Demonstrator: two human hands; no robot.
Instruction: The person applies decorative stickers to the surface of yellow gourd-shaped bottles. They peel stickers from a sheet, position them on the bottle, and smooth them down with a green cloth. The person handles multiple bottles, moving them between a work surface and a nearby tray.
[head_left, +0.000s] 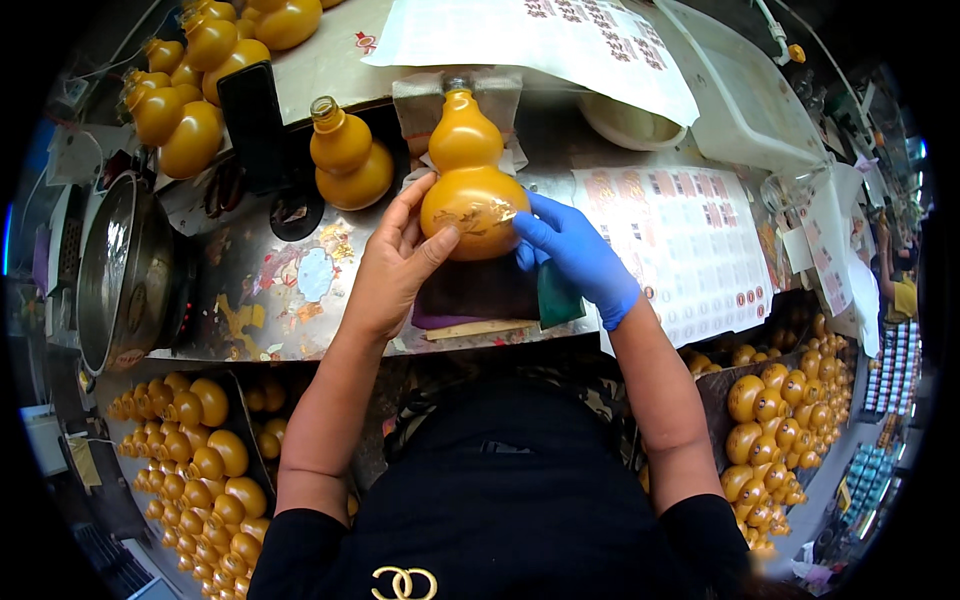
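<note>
Between my two hands is a yellow gourd-shaped bottle (468, 190) with an open glass neck pointing away from me. A dark marking, partly under my fingers, shows on its wide lower bulb. My bare left hand (405, 255) is closed against the bulb's left side, thumb on the front. On its right side presses my right hand (570, 243), in a blue glove, thumb on the front too. The bottle rests over a pale cloth (412, 100) on the metal table (240, 300). A second yellow gourd bottle (350, 160) stands just left of it.
Decal sheets (690, 240) lie at right, another (480, 35) at the back. A plastic tub (740, 90) and white bowl (632, 122) stand back right. At left are a metal basin (125, 270), a phone (252, 125) and more bottles (190, 140). Crates of bottles (205, 465) flank me.
</note>
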